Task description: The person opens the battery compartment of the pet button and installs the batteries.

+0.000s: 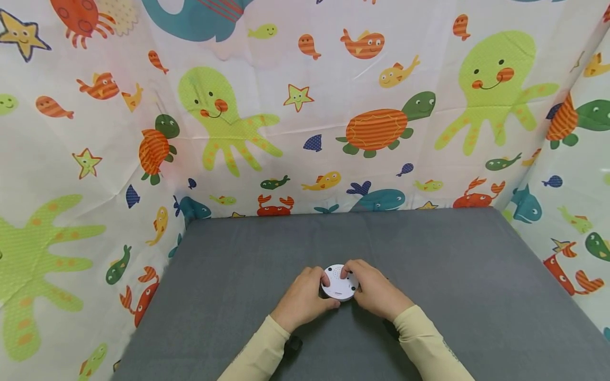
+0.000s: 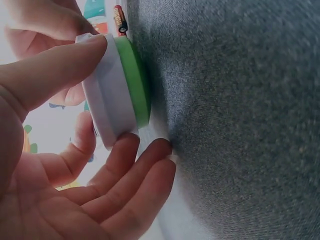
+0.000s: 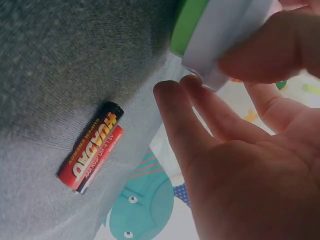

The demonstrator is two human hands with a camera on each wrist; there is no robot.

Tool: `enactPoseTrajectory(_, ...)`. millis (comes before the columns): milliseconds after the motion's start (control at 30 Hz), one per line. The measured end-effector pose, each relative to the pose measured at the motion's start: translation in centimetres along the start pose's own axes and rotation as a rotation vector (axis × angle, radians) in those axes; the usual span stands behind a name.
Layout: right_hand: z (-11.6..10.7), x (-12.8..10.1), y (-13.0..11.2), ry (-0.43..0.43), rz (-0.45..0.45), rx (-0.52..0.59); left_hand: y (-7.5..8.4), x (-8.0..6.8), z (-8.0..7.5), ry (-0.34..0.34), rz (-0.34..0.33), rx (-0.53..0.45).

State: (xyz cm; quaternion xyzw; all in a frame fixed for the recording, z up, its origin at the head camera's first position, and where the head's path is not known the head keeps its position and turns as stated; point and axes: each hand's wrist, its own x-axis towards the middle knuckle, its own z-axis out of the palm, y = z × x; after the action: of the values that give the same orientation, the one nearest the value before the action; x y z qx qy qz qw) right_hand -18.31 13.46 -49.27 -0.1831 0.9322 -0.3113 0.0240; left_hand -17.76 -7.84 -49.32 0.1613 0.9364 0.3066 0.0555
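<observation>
Between both hands is a round white and green device (image 1: 337, 292), its white face up, with small holes and dark round feet. In the left wrist view, its green part (image 2: 134, 82) faces the grey cloth, close over it. My left hand (image 1: 305, 296) grips the white rim from the left, thumb along the near edge. From the right, my right hand (image 1: 378, 291) holds the rim, with one fingertip curled onto the white face. Red and black AAA batteries (image 3: 92, 147) lie side by side on the cloth near the right hand; in the head view that hand covers them.
A grey cloth-covered table (image 1: 248, 264) extends on all sides of the hands. Behind it and at both sides hangs a white curtain (image 1: 295, 69) printed with sea animals, meeting the table's back edge. A small dark object (image 1: 293, 345) sits by the left wrist.
</observation>
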Motion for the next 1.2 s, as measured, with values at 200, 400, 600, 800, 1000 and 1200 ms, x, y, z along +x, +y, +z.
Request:
enactPoseTrajectory(200, -0.2, -0.2, -0.1, -0.006, -0.047, 0.001, 0.2, -0.2, -0.1, 0.008, -0.008, 0.042)
enactPoseTrajectory(400, -0.4, -0.2, -0.3, 0.001, -0.053, -0.007, 0.2, -0.3, -0.2, 0.019, -0.032, 0.048)
enactPoseTrajectory(600, -0.4, 0.1, -0.4, 0.002, -0.049, -0.005, -0.2, 0.1, 0.0, -0.005, -0.002, -0.016)
enactPoseTrajectory(800, -0.5, 0.3, -0.6, 0.001, -0.058, -0.016, -0.4, 0.4, 0.4, -0.058, 0.105, 0.014)
enactPoseTrajectory(1000, -0.6, 0.4, -0.6, -0.016, -0.066, -0.027, -0.5, 0.4, 0.5, -0.037, 0.120, 0.031)
enactPoseTrajectory(1200, -0.8, 0.3, -0.4, -0.051, -0.077, -0.031, -0.6, 0.6, 0.8, -0.034, 0.111, 0.037)
